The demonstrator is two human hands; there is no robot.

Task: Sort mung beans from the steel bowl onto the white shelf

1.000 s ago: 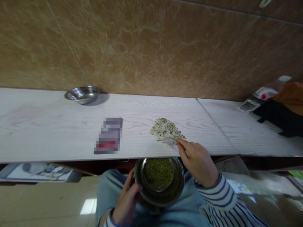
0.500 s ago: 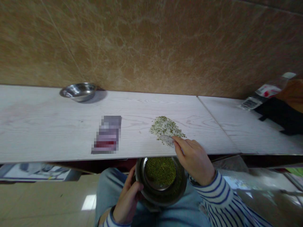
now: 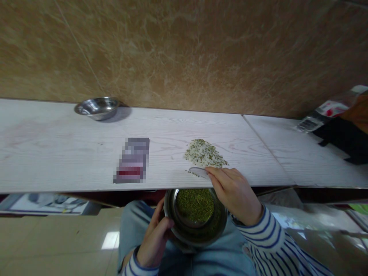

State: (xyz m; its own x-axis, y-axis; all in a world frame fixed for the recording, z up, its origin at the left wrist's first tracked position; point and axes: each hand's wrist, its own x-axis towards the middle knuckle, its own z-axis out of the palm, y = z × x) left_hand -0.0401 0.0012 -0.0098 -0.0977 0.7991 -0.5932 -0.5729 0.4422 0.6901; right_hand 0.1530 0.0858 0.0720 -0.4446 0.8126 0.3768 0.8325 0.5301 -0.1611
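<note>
My left hand (image 3: pixel 155 239) is wrapped round the left rim of a steel bowl (image 3: pixel 172 224) that rests on my lap, just under the table's front edge. Green beans (image 3: pixel 194 205) fill the bowl. My right hand (image 3: pixel 234 193) pinches a small pale spoon (image 3: pixel 198 172) whose tip lies flat on the white table (image 3: pixel 71 153). The spoon touches the near edge of a heap of mixed green and white grains (image 3: pixel 203 153). A few loose grains lie by the spoon's tip.
A second, smaller steel bowl (image 3: pixel 97 107) stands at the back left against the brown tiled wall. A blurred rectangular packet (image 3: pixel 132 160) lies left of the heap. A plastic bottle (image 3: pixel 327 111) and dark cloth (image 3: pixel 342 142) lie at the far right.
My right hand has drawn the spoon a little left and toward the table's front edge, out of the heap. The left hand and the bowl have stayed in place.
</note>
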